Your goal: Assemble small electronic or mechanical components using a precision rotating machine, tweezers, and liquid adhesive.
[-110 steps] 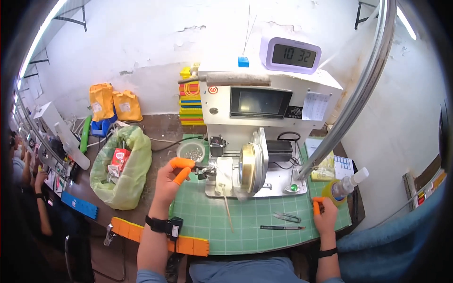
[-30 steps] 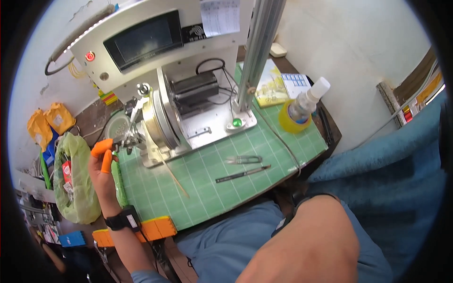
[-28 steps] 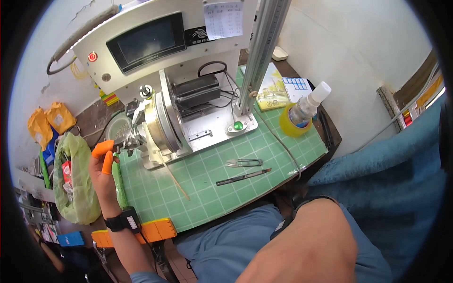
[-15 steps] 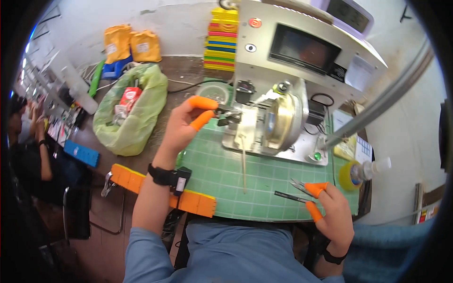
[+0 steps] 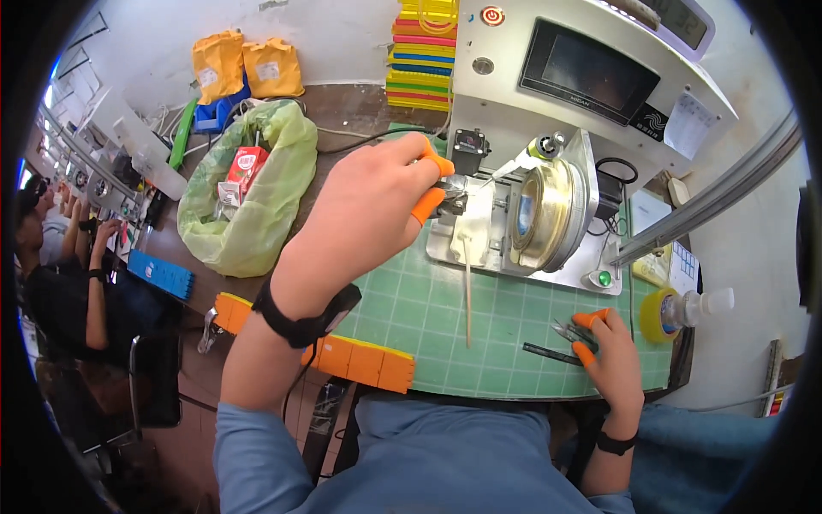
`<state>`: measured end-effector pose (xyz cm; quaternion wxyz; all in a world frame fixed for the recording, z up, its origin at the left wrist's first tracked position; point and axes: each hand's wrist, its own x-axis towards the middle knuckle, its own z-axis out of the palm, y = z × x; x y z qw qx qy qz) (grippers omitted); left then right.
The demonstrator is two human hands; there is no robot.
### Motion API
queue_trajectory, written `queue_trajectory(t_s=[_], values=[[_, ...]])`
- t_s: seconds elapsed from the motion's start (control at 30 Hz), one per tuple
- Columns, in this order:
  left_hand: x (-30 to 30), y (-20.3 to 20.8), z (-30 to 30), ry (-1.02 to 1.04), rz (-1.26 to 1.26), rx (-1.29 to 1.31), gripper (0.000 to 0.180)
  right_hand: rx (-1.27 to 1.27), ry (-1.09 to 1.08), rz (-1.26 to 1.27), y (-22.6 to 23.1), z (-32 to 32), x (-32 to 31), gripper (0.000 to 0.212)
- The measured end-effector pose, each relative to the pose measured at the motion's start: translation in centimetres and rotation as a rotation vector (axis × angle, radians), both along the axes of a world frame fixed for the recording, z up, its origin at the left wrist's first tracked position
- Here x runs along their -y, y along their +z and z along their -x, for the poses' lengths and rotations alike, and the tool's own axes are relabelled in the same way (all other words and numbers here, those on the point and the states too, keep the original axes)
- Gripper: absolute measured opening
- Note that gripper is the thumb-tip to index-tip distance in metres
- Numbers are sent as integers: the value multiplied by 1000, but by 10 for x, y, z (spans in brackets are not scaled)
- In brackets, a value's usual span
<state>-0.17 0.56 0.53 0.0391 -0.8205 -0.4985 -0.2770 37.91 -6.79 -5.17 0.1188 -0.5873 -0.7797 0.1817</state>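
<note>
From my remote post I view two hands at a bench machine [image 5: 501,90]; the left hand [image 5: 368,201], its thumb and forefinger sheathed in orange finger covers, pinches the left end of a small metal clamp [image 5: 455,202]; that clamp sits at the left side of the machine's low base, left of a pale block [image 5: 473,224]; a gold-rimmed wheel [image 5: 544,218] stands upright to the right of the block. A thin wooden stick [image 5: 468,300] runs from the block toward the near edge, over a green gridded mat [image 5: 505,364].

My right hand [image 5: 615,368], with similar orange covers, is lowered at the right of the mat; its fingertips lie on either side of a pair of thread snips [image 5: 563,331] (I cannot tell whether they have tightened on it); a slim dark tool [image 5: 548,352] lies just to the near left of the snips. Farther right, a clear spray bottle [image 5: 689,307] leans in a yellow holder [image 5: 658,314]; well to the left, a yellow-green bag [image 5: 201,231] contains a red box [image 5: 248,165]; near me, an orange strip [image 5: 364,363] lies along the bench edge.
</note>
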Motion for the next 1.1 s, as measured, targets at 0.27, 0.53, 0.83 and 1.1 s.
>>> queue_trajectory(t_s=[0.27,0.53,0.83,1.1], values=[[-8,-6,4,-99,-150,-32,16,-130,30,116,1,6,-14,28],[-36,-39,-1,-408,343,690,8,-921,770,558,29,78,-33,18],[-37,-51,0,-364,308,807,8,-1412,117,1374,0,142,-51,60],[-30,-51,0,-318,337,883,9,-2032,343,1502,-19,177,-61,51]])
